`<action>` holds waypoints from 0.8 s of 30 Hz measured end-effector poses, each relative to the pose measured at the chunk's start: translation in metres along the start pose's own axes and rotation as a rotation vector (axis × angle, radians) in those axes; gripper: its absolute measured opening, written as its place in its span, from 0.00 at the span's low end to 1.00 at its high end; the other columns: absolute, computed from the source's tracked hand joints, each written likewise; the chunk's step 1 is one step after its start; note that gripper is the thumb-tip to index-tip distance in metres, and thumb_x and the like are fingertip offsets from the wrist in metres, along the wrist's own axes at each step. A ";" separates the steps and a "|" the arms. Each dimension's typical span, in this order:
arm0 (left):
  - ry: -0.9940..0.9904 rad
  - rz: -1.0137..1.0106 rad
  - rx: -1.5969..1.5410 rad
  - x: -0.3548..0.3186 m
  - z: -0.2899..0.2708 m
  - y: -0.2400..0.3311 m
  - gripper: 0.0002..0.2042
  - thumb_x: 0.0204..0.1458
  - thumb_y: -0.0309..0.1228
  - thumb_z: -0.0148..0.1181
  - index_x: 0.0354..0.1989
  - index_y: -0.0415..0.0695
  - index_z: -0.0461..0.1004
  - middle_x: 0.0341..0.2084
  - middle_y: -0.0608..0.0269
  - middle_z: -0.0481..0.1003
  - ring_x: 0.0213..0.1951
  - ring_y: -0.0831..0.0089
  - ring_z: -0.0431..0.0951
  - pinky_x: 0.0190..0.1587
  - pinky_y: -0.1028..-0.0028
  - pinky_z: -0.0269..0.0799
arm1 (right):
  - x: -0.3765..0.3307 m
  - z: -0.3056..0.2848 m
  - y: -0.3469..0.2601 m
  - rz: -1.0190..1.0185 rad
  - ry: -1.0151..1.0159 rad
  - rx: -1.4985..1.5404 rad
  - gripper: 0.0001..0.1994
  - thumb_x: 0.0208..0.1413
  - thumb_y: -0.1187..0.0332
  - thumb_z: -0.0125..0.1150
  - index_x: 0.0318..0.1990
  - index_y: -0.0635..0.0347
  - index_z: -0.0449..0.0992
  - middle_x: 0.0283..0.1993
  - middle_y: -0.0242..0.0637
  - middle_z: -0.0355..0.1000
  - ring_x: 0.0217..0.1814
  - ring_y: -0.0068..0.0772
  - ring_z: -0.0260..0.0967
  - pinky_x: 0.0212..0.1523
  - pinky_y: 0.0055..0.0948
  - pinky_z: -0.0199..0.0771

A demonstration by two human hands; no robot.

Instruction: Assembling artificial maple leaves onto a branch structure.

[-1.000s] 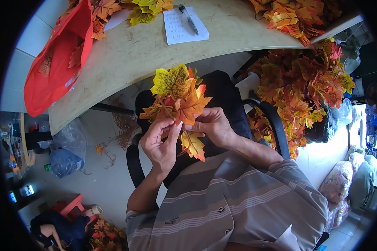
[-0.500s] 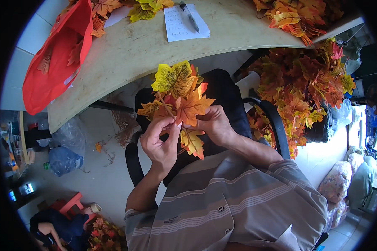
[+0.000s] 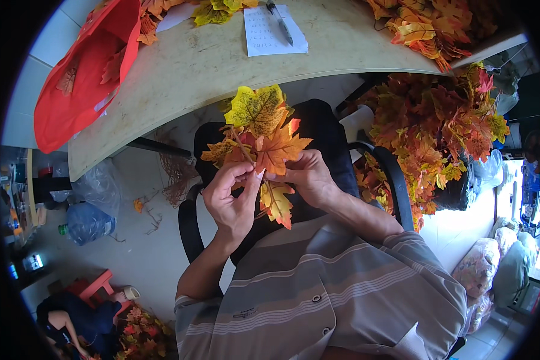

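Observation:
Both my hands hold a sprig of artificial maple leaves (image 3: 264,135), yellow at the top and orange and red lower down, in front of my chest. My left hand (image 3: 231,201) pinches the stem from the left, fingertips at the middle of the sprig. On the right, my right hand (image 3: 309,177) grips the same stem. One orange and yellow leaf (image 3: 277,204) hangs down between the two hands. Below the sprig is the black seat of an office chair (image 3: 324,132).
A curved beige table (image 3: 222,60) lies ahead, with a red bag (image 3: 81,78), a paper sheet (image 3: 270,33) with a pen, and leaf piles (image 3: 426,24). A big heap of leaf sprigs (image 3: 438,132) is at my right. Another person (image 3: 78,324) sits low at the left.
The sprig has stayed in both hands and shifted only slightly; my left fingers have closed in a little on the stem.

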State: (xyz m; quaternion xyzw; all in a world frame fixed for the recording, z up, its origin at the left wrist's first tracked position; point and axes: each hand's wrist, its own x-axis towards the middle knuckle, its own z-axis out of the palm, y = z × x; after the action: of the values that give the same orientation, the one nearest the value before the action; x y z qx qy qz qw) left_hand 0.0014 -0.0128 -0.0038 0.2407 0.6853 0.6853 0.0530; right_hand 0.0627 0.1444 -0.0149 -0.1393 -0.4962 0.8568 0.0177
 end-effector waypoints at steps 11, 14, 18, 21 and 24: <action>0.048 0.186 0.200 0.004 0.003 0.006 0.07 0.45 0.16 0.62 0.33 0.33 0.75 0.28 0.58 0.76 0.27 0.76 0.76 0.32 0.80 0.72 | 0.000 0.005 -0.003 -0.046 0.060 -0.075 0.07 0.49 0.80 0.61 0.37 0.68 0.79 0.33 0.35 0.78 0.29 0.17 0.72 0.27 0.16 0.71; 0.064 0.151 0.181 0.003 0.003 0.004 0.07 0.44 0.15 0.62 0.33 0.33 0.75 0.28 0.58 0.76 0.27 0.76 0.76 0.32 0.80 0.72 | 0.000 -0.002 0.000 0.007 0.032 -0.030 0.07 0.49 0.81 0.61 0.37 0.68 0.79 0.32 0.35 0.78 0.28 0.16 0.71 0.24 0.15 0.69; 0.053 0.142 0.166 0.003 0.004 0.002 0.07 0.44 0.15 0.62 0.33 0.33 0.75 0.28 0.58 0.76 0.27 0.76 0.76 0.32 0.80 0.72 | 0.000 0.001 0.000 -0.012 0.058 -0.054 0.07 0.48 0.81 0.61 0.37 0.68 0.79 0.32 0.35 0.78 0.27 0.16 0.71 0.22 0.15 0.67; 0.050 0.112 0.115 0.002 0.004 0.000 0.06 0.45 0.16 0.62 0.33 0.32 0.74 0.28 0.59 0.76 0.28 0.77 0.76 0.33 0.80 0.72 | 0.000 0.001 0.000 -0.044 0.064 -0.048 0.07 0.49 0.81 0.61 0.36 0.69 0.79 0.32 0.36 0.78 0.27 0.17 0.71 0.21 0.15 0.67; 0.027 0.029 0.034 0.000 0.000 -0.002 0.07 0.48 0.15 0.61 0.35 0.30 0.73 0.32 0.59 0.75 0.32 0.79 0.76 0.37 0.81 0.72 | 0.002 0.002 0.001 0.016 0.044 0.031 0.06 0.49 0.81 0.62 0.36 0.70 0.79 0.32 0.37 0.78 0.27 0.19 0.72 0.22 0.15 0.68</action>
State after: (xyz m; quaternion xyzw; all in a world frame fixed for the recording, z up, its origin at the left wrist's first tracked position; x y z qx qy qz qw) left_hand 0.0009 -0.0132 -0.0055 0.2421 0.6941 0.6773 0.0296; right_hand 0.0605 0.1426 -0.0156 -0.1620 -0.4812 0.8612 0.0238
